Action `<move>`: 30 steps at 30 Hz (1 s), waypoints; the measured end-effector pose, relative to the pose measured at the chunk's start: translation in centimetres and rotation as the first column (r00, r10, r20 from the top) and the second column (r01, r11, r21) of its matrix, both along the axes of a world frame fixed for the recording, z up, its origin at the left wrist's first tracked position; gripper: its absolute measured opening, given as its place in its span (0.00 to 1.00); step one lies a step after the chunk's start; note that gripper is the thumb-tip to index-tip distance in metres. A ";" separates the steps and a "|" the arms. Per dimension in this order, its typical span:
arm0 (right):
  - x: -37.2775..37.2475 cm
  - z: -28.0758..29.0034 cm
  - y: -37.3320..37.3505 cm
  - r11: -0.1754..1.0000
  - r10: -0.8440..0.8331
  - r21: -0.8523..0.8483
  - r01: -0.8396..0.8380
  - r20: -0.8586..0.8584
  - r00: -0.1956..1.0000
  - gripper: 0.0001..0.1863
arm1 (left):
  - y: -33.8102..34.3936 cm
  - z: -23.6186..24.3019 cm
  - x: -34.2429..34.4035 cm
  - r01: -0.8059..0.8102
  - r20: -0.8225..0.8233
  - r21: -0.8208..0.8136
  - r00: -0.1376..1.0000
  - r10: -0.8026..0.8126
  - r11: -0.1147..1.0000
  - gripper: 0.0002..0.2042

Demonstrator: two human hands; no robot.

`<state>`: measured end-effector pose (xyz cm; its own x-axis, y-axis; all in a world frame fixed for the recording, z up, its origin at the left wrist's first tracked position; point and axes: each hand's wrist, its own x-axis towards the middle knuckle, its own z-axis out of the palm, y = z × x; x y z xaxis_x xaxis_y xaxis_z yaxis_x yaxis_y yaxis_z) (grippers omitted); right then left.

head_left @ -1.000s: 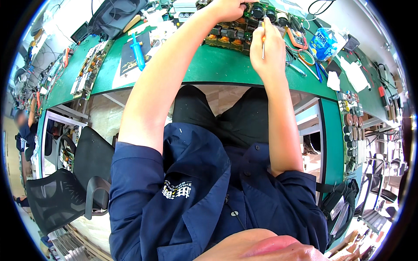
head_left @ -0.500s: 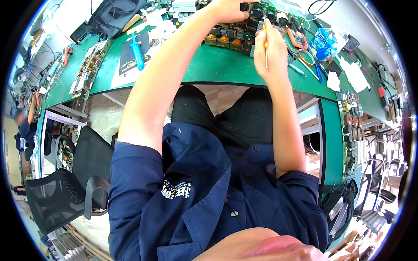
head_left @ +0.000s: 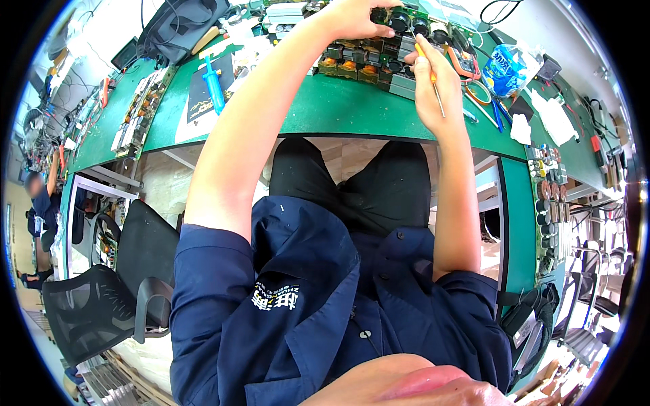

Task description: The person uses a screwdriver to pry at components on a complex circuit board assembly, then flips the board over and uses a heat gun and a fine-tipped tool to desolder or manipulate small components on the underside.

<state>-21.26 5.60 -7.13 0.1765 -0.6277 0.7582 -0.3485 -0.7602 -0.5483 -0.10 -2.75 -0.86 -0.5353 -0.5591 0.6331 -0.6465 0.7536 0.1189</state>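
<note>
Both arms cross the near edge of the green bench. The left forearm slants up and rightward, its elbow bent, carrying the left hand well past that edge toward the far one. Its thumb stands apart from the fingers, which seem fairly straight, though the view crops them. The right forearm rises steeply; the right hand sits nearer the near edge, fingers curled in a closed grip.

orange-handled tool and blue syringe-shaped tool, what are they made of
Orange-handled tool: the shaft looks like bare metal, being thin and silvery; the bright orange handle is probably plastic. Blue syringe-shaped tool: likely smooth plastic, given its even, saturated blue, though painted metal is possible.
</note>
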 end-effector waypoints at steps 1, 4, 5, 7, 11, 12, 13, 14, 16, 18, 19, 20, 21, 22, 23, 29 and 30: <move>-0.2 -0.1 0.0 1.000 0.004 -0.004 -0.004 -0.004 1.000 0.19 | 0.0 -0.1 -0.1 0.004 -0.003 0.001 1.000 -0.004 1.000 0.28; 0.2 -0.1 0.2 1.000 0.003 -0.027 -0.004 -0.028 1.000 0.20 | -0.8 -0.3 0.4 -0.037 -0.003 -0.017 0.999 0.037 0.999 0.27; 0.4 0.0 0.4 0.999 -0.029 -0.039 0.027 -0.053 0.998 0.20 | -0.9 -0.4 0.4 -0.029 -0.007 -0.035 1.000 0.029 0.999 0.27; 1.5 -0.7 0.5 0.987 -0.110 -0.129 0.097 -0.099 0.989 0.22 | -1.2 -0.6 0.4 -0.015 -0.014 -0.070 1.000 0.014 0.997 0.25; 3.2 -1.4 1.8 0.962 -0.186 -0.216 0.169 -0.063 0.980 0.23 | -0.2 -0.2 0.0 -0.040 -0.009 -0.002 0.999 0.040 0.999 0.25; 3.3 -1.5 1.7 0.960 -0.171 -0.231 0.158 -0.040 0.984 0.23 | -0.3 -0.3 0.1 -0.024 -0.018 -0.029 1.000 0.024 0.999 0.25; 3.3 -1.5 1.6 0.958 -0.157 -0.247 0.148 -0.017 0.987 0.22 | -0.5 -0.4 0.2 -0.007 -0.025 -0.057 1.000 0.006 0.998 0.24; 3.3 -1.6 1.4 0.955 -0.142 -0.262 0.138 0.002 0.990 0.22 | -0.6 -0.5 0.2 0.010 -0.036 -0.083 0.999 -0.013 0.996 0.24; 3.3 -1.5 1.3 0.950 -0.126 -0.288 0.125 0.013 0.992 0.21 | -0.7 -0.6 0.3 0.014 -0.050 -0.082 0.999 -0.018 0.997 0.24; 3.1 -1.1 1.8 0.960 -0.123 -0.251 0.120 0.004 0.992 0.20 | -0.7 -0.7 0.3 0.002 -0.048 -0.071 0.999 -0.005 0.997 0.25; 3.1 -1.1 1.8 0.959 -0.116 -0.260 0.117 0.020 0.993 0.20 | -0.8 -0.7 0.3 0.003 -0.047 -0.083 0.999 -0.007 0.997 0.25; 3.1 -1.1 1.7 0.957 -0.107 -0.267 0.113 0.037 0.994 0.20 | -0.8 -0.8 0.3 0.002 -0.046 -0.094 0.999 -0.007 0.996 0.25; 3.1 -1.1 1.7 0.956 -0.097 -0.274 0.108 0.053 0.994 0.19 | -0.8 -0.9 0.3 0.001 -0.044 -0.104 0.999 -0.006 0.995 0.25; 3.1 -1.2 1.8 0.961 -0.099 -0.251 0.112 0.064 0.993 0.20 | -0.8 -1.1 0.3 0.007 -0.053 -0.090 0.999 -0.012 0.996 0.25; 3.1 -1.3 1.9 0.967 -0.100 -0.229 0.115 0.077 0.992 0.20 | -0.8 -1.1 0.3 0.012 -0.059 -0.078 0.998 -0.017 0.997 0.25; 6.1 -3.5 1.4 0.921 -0.255 -0.284 0.267 0.078 0.964 0.25 | -0.5 -0.7 -0.1 -0.047 -0.052 -0.058 0.998 0.044 0.997 0.24; 7.1 -3.8 1.5 0.916 -0.310 -0.246 0.317 0.068 0.948 0.26 | -0.5 -0.8 0.0 -0.056 -0.055 -0.080 0.997 0.051 0.995 0.24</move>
